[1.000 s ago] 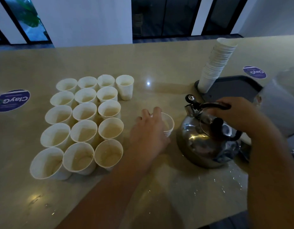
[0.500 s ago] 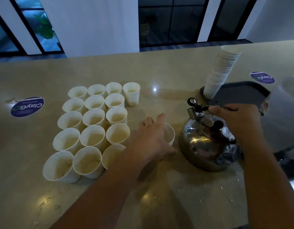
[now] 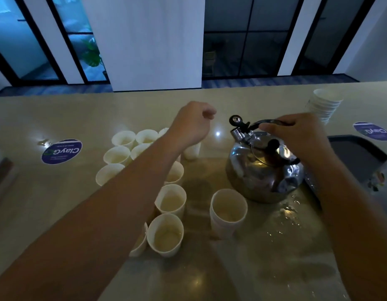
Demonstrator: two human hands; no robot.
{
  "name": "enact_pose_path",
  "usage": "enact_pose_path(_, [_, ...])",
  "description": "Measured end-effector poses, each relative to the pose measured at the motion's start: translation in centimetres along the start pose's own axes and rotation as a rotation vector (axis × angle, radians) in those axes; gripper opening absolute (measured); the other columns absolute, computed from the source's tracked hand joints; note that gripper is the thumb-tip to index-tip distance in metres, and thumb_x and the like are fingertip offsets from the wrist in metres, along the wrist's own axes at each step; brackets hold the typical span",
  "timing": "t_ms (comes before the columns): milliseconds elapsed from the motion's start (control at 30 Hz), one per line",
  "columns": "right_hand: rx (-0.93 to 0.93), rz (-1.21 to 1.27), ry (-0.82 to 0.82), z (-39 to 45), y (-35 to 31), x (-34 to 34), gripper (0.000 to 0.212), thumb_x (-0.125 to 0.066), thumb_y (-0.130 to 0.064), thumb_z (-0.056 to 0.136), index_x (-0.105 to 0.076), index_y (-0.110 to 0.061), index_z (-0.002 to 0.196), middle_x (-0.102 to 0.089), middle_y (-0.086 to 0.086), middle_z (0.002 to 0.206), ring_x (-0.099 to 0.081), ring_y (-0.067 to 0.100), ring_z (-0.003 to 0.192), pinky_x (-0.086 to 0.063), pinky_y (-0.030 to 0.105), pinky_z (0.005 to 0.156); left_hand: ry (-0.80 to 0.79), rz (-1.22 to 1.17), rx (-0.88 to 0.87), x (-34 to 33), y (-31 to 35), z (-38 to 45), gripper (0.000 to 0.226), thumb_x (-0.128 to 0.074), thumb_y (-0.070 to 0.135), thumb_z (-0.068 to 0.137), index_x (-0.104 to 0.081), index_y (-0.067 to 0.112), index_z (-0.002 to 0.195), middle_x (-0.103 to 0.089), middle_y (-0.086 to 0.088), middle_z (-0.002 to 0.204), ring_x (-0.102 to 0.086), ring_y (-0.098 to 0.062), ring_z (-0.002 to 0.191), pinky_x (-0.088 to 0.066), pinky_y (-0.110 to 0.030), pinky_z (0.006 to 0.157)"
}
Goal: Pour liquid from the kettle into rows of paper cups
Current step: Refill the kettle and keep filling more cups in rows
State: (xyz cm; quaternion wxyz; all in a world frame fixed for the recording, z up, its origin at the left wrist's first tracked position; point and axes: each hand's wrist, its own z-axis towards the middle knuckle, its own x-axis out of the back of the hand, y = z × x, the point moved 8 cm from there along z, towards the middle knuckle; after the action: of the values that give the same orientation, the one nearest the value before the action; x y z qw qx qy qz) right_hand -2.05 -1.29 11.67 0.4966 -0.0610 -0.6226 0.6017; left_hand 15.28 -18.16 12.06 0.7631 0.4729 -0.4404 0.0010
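Note:
A dented steel kettle (image 3: pixel 264 170) stands on the beige counter (image 3: pixel 264 268). My right hand (image 3: pixel 297 133) grips its black handle from above. A single paper cup (image 3: pixel 228 209) with a little liquid stands just in front of the kettle, with nothing touching it. Rows of paper cups (image 3: pixel 169 200) fill the counter to the left, partly hidden under my left forearm. My left hand (image 3: pixel 190 124) hovers over the far end of the rows with its fingers curled in a loose fist. Nothing shows inside it. One far cup (image 3: pixel 191 152) stands directly below it.
A stack of paper cups (image 3: pixel 325 105) rises at the far right beside a dark tray (image 3: pixel 357 155). Round blue stickers lie on the counter, a left sticker (image 3: pixel 61 151) and a right sticker (image 3: pixel 372 131). Water drops (image 3: pixel 286 213) spot the counter in front of the kettle.
My left hand has let go of the single cup and moved up and away over the far cups, curling its fingers. My right hand stays on the kettle handle. The view has tilted up.

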Motion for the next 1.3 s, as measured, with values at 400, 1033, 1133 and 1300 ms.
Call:
enact_pose_path(400, [0.129,-0.092,-0.145,5.1,-4.7,-6.2,0.02,-0.081,-0.04,0.081,-0.081,-0.023,0.092,-0.073,-0.006,0.076,-0.063,0.009,0.068,-0.046,0.024,0.061,-0.03,0.017,-0.018,1.2,-1.1,4.7,0.031,-0.052,0.004,0.094,-0.078,0.017,0.106,-0.075,0.002,0.104,-0.065,-0.008,0.092,-0.048,-0.019,0.086])
enact_pose_path(1033, [0.214,-0.342,-0.298,7.9,-7.7,-10.9,0.024,-0.083,-0.039,0.079,-0.082,-0.019,0.092,-0.075,0.005,0.087,-0.067,0.025,0.088,-0.05,0.032,0.067,-0.025,-0.031,0.06,1.5,-4.4,4.8,0.03,-0.055,0.002,0.095,-0.076,0.014,0.112,-0.073,-0.004,0.114,-0.067,-0.017,0.104,-0.051,-0.037,0.102])
enact_pose_path(1133, [0.203,-0.372,-0.317,8.1,-7.8,-11.1,0.023,-0.082,-0.04,0.08,-0.08,-0.022,0.095,-0.073,-0.004,0.085,-0.065,0.015,0.083,-0.046,0.025,0.062,-0.039,-0.043,0.074,1.4,-4.6,4.7,0.031,-0.055,0.0,0.094,-0.075,0.012,0.114,-0.072,-0.006,0.116,-0.066,-0.018,0.107,-0.051,-0.038,0.103])
enact_pose_path(1300, [0.196,-0.399,-0.321,8.5,-7.9,-11.3,0.024,-0.082,-0.04,0.08,-0.08,-0.022,0.097,-0.07,-0.008,0.081,-0.061,0.01,0.077,-0.04,0.024,0.058,-0.042,-0.059,0.081,1.4,-4.7,4.7,0.034,-0.053,-0.003,0.093,-0.074,0.012,0.115,-0.073,-0.006,0.115,-0.067,-0.018,0.105,-0.053,-0.035,0.1])
